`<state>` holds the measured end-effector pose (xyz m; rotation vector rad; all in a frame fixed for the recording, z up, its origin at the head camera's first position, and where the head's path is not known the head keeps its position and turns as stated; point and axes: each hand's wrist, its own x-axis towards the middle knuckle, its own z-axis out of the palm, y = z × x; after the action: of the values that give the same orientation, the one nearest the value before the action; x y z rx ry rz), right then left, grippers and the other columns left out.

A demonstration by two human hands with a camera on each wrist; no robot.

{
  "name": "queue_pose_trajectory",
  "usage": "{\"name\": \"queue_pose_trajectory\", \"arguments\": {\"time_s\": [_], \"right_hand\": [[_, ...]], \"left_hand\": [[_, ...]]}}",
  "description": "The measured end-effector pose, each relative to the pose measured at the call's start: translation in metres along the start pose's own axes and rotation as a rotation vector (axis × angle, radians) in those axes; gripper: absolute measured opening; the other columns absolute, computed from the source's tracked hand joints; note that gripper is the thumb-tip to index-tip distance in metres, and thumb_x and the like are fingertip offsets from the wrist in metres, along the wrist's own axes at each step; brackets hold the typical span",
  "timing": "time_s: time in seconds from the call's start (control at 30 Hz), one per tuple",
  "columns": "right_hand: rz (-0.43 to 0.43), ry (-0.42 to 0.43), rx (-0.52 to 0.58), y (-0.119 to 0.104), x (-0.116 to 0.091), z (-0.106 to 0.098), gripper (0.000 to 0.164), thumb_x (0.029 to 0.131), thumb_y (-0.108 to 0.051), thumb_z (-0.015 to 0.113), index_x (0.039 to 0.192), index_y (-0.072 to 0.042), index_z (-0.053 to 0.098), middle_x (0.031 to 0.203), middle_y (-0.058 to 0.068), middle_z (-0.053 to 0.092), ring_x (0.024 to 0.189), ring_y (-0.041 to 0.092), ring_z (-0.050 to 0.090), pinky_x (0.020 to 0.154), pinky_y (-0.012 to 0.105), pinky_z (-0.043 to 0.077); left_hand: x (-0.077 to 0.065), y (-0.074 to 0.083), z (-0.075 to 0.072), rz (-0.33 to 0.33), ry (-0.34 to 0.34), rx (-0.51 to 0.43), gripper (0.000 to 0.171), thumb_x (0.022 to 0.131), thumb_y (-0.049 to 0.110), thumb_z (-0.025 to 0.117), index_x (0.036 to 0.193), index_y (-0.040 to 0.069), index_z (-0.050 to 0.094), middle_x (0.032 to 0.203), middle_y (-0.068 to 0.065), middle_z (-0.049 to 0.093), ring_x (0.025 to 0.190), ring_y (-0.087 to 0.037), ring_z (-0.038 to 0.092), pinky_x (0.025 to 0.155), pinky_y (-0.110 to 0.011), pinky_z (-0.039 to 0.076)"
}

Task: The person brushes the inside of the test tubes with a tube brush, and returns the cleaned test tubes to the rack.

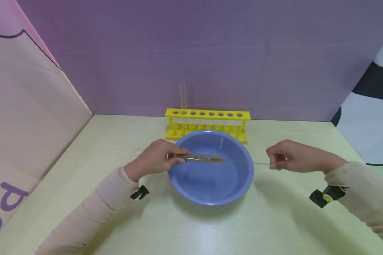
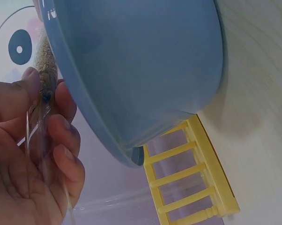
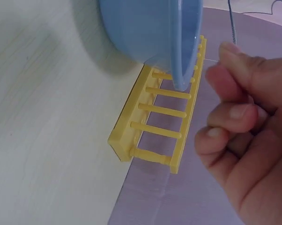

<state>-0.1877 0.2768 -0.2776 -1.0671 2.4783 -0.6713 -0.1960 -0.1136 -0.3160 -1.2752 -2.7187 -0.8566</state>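
My left hand grips a clear glass test tube that lies level over the blue basin. A test tube brush with tan bristles sits partly inside the tube, its bristles reaching the mouth end. In the left wrist view my thumb and fingers wrap round the glass. The thin wire handle of the brush runs right, past the basin's rim. Over the table on that side, my right hand pinches the wire's end between thumb and forefinger, the other fingers curled.
Behind the basin stands a yellow test tube rack with a row of holes and pegs. One clear test tube stands upright near its left end. A purple backdrop rises at the rear edge of the pale table.
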Motion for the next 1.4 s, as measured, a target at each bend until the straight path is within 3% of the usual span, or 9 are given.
{"name": "queue_pose_trajectory", "arguments": {"time_s": [0.2,0.6,0.77,1.03,1.3,1.37,1.4], "right_hand": [[-0.032,0.105,-0.161,-0.003,-0.001,0.006,0.027,0.085,-0.001,0.067,0.071,-0.02,0.053,0.06,-0.018,0.043,0.055,-0.003,0.037,0.053,0.021,0.04],[-0.08,0.279,-0.363,-0.005,-0.006,0.018,0.035,0.079,0.003,0.071,0.068,-0.021,0.047,0.06,-0.019,0.033,0.055,-0.006,0.032,0.053,0.019,0.037],[-0.118,0.354,-0.47,-0.003,-0.008,0.023,0.034,0.076,0.004,0.073,0.07,-0.02,0.049,0.063,-0.019,0.038,0.058,-0.005,0.037,0.054,0.022,0.042],[-0.086,0.41,-0.562,-0.006,-0.011,0.03,0.031,0.073,0.003,0.075,0.07,-0.016,0.05,0.067,-0.011,0.054,0.06,0.006,0.054,0.055,0.027,0.049],[-0.154,0.524,-0.649,-0.003,-0.013,0.036,0.037,0.064,0.004,0.077,0.068,-0.015,0.046,0.064,-0.009,0.05,0.057,0.009,0.051,0.053,0.03,0.047],[-0.182,0.547,-0.665,-0.001,-0.013,0.037,0.034,0.067,0.003,0.074,0.069,-0.015,0.046,0.064,-0.008,0.049,0.057,0.01,0.051,0.052,0.03,0.046],[-0.197,0.558,-0.669,0.0,-0.013,0.037,0.029,0.076,-0.002,0.071,0.069,-0.014,0.045,0.064,-0.008,0.049,0.057,0.011,0.05,0.052,0.03,0.046]], "left_hand": [[0.0,-0.001,0.0,-0.038,-0.008,-0.013,0.027,0.086,0.015,0.069,0.112,0.006,0.07,0.074,0.0,0.068,0.048,-0.006,0.038,0.048,-0.021,0.033],[0.0,-0.004,-0.004,-0.09,-0.051,-0.098,0.028,0.087,0.013,0.068,0.113,0.004,0.069,0.099,-0.005,0.072,0.051,-0.006,0.044,0.045,-0.021,0.034],[0.001,-0.005,-0.005,-0.113,-0.075,-0.148,0.026,0.087,0.011,0.068,0.112,0.004,0.069,0.098,-0.005,0.072,0.056,-0.01,0.049,0.048,-0.022,0.036],[0.001,-0.007,-0.008,-0.122,-0.09,-0.2,0.025,0.087,0.009,0.067,0.11,0.001,0.07,0.098,-0.007,0.072,0.056,-0.008,0.047,0.05,-0.021,0.038],[0.0,-0.009,-0.011,-0.116,-0.123,-0.252,0.025,0.087,0.008,0.066,0.11,-0.001,0.069,0.089,-0.008,0.072,0.053,-0.008,0.038,0.05,-0.021,0.033],[0.0,-0.01,-0.011,-0.128,-0.135,-0.267,0.025,0.088,0.008,0.066,0.111,-0.001,0.069,0.088,-0.01,0.072,0.055,-0.009,0.039,0.051,-0.021,0.033],[0.0,-0.01,-0.011,-0.132,-0.141,-0.274,0.025,0.088,0.008,0.066,0.111,-0.001,0.069,0.089,-0.011,0.071,0.055,-0.01,0.039,0.051,-0.022,0.033]]}}
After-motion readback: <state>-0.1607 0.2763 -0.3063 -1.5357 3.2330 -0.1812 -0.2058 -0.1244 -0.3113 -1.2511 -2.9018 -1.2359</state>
